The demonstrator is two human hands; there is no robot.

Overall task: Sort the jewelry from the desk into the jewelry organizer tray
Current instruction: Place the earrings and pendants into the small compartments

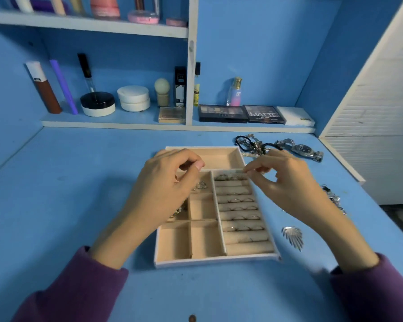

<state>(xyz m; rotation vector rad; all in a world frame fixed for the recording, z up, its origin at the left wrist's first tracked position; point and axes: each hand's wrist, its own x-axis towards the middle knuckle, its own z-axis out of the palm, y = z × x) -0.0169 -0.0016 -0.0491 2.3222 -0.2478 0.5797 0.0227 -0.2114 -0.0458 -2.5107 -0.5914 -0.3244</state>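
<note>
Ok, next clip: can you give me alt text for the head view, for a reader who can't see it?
Two hands, left and right, hover with fingers pinched over a beige jewelry organizer tray on a blue desk; several rings already sit in its slots. A watch, tangled bracelets and a silver leaf-shaped piece lie on the desk right of the tray.

You're at a home vanity: blue desk [79,182], far shelves [116,123] holding cosmetics, eyeshadow palettes [242,113], perfume [235,91].
</note>
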